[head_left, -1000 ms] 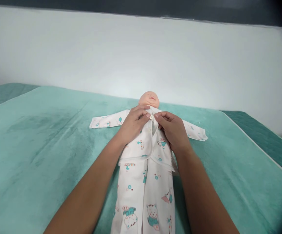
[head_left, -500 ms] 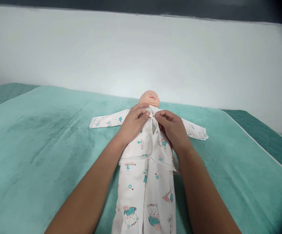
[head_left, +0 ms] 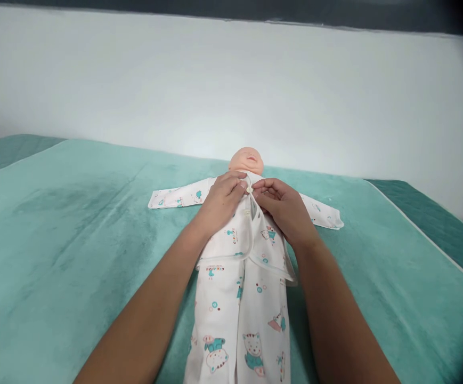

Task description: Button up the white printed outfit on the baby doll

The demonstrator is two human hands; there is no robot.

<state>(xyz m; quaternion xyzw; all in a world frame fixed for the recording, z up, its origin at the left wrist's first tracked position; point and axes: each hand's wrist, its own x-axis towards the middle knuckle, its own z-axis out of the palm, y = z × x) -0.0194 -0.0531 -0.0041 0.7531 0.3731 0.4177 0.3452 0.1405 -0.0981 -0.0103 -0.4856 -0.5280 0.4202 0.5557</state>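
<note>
- The left hand [head_left: 221, 202] pinches the front of a patterned white top [head_left: 227, 240] with its thumb beside the upper button [head_left: 249, 190]; this grip probably steadies that edge of cloth.
- The right hand [head_left: 285, 208] lies at the button's other side, thumb and forefinger drawn narrow. Whether they close on cloth or on the button's rim cannot be told. Its position opposite the left hand would allow the two front edges to be worked against each other.
- The top is worn by a doll [head_left: 246, 160] lying on its back, head toward the wall [head_left: 215, 80]. This placement turns the front opening upward, within reach of both hands.
- Below the upper button, the edges part in a narrow gap [head_left: 254, 209], beside which a second, paler fastening [head_left: 247, 213] shows indistinctly.
- The sleeves, one at the left [head_left: 175, 197] and one at the right [head_left: 322, 212], extend outward, a spread that presumably leaves the chest accessible.
- White trousers [head_left: 219, 320] with matching animal prints run toward the wearer of the camera, between the forearms; the top's hem overlaps their upper part.
- Beneath the doll is a creased green cover [head_left: 75, 240], with darker quilted fabric [head_left: 423, 224] beyond its pale right border.
- The fingers hide parts of the collar and chest, and obscure the button's edges; cloth bunched there may impede fine finger movement.
</note>
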